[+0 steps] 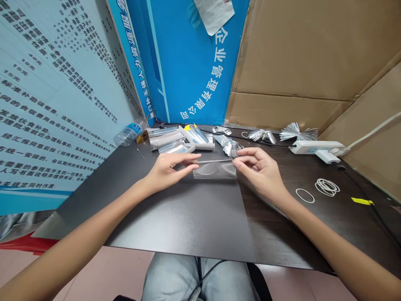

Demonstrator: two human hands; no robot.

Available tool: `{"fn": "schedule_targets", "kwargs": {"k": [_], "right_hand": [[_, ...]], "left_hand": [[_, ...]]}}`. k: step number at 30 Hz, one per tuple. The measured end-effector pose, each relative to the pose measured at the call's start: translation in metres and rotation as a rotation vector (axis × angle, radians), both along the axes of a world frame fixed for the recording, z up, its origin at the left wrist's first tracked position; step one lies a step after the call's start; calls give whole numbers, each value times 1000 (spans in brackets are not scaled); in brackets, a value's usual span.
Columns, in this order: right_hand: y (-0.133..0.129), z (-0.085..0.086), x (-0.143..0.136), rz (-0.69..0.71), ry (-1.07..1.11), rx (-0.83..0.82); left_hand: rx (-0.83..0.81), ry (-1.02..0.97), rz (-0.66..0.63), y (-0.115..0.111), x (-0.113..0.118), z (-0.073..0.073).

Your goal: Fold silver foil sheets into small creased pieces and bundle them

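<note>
A small rectangular piece of clear plastic film (214, 170) is stretched between my two hands, just above the dark table mat; whether it is a flat sheet or a bag I cannot tell. My left hand (171, 169) pinches its upper left corner between thumb and fingers. At the upper right corner, my right hand (258, 169) grips it with thumb and fingertips. Just beyond the film lies a fanned bundle of silver strips (231, 147). Rolled silver and clear film packs (175, 140) are heaped behind my left hand.
A plastic bottle (130, 133) lies at the back left by the printed panel. More silver fans (297, 132) sit along the back. On the right are a white power strip (318, 147) with cables, a single white ring (305, 195), several stacked white rings (327, 187) and a yellow tag (362, 201).
</note>
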State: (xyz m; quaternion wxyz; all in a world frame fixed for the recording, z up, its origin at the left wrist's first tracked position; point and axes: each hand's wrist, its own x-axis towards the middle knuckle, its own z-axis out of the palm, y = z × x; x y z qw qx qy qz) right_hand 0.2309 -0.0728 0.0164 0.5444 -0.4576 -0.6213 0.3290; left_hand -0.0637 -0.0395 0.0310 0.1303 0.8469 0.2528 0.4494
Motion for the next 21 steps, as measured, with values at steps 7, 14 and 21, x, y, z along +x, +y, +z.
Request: {"fn": "schedule_targets", "kwargs": {"k": [7, 14, 21], "right_hand": [[-1, 3, -1, -37, 15, 8], [-3, 5, -3, -47, 12, 14], [-4, 7, -4, -54, -27, 44]], "left_hand": [[-38, -52, -9, -1, 1, -2], [-15, -72, -1, -1, 2, -2], [-96, -83, 27, -3, 2, 0]]}}
